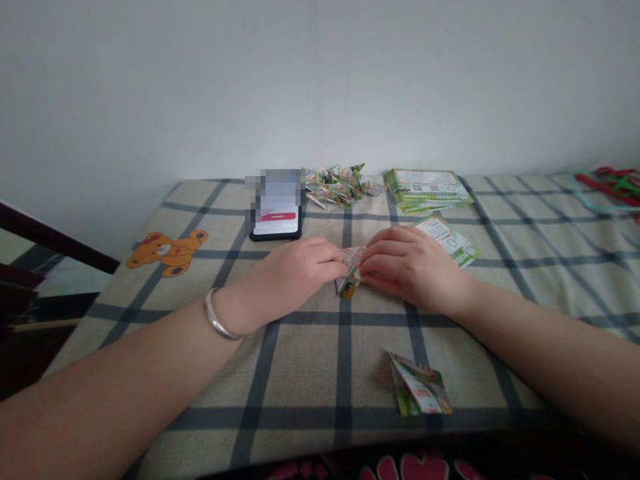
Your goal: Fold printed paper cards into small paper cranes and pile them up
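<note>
Between my two hands is a small folded paper card (349,285), printed in green, white and orange, lying on the checked tablecloth. My left hand (300,270), with a silver bangle at the wrist, has its fingers pressed together on the card's left side. From the right, my right hand (413,267) pinches the card's other side, its fingertips partly hiding it. Just behind my right hand lie flat printed cards (450,240), partly covered by it. Nearer to me, another folded card (423,387) rests on the cloth with its flap slightly raised.
A phone (277,207) with a lit screen stands at the back, partly blurred out. Beside it lies a heap of folded paper pieces (340,185), then a stack of flat cards (430,187). A bear cutout (167,253) is at left; red and green items (615,190) sit far right.
</note>
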A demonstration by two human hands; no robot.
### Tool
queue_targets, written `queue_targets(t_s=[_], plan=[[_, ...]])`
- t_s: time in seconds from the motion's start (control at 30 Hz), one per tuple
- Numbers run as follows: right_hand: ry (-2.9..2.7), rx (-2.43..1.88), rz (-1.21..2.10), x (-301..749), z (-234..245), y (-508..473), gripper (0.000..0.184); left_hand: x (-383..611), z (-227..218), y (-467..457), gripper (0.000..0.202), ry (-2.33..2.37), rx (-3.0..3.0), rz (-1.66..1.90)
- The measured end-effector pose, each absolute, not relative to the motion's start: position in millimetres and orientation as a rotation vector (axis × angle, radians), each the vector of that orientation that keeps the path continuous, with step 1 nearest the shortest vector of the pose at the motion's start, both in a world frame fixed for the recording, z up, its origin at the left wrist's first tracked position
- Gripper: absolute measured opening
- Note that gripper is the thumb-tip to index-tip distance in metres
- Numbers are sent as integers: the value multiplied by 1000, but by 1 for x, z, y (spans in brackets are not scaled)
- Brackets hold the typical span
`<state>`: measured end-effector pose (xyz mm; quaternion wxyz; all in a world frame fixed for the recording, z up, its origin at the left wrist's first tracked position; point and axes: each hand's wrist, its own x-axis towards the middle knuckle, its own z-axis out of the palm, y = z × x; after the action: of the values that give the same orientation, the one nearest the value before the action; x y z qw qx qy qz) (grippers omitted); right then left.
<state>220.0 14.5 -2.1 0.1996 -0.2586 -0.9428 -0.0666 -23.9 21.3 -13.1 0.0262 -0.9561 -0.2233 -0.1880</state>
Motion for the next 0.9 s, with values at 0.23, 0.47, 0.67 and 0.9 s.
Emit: queue_targets(t_s=[0.23,0.47,0.67,0.9], plan=[[-2648,-755,-119,223,-2,19,29,-21,-8,19,19,-592,-3036,-662],[-2668,-761,-187,221,1,14,31,-24,-5,15,40,-607,-3044,-607],[-2688,-777,-186,219,2,13,32,-21,-5,14,17,-588,-2971,-651],[-2645,-765,-74,224,-2,19,22,-20,-5,14,16,-596,-2907,-620]])
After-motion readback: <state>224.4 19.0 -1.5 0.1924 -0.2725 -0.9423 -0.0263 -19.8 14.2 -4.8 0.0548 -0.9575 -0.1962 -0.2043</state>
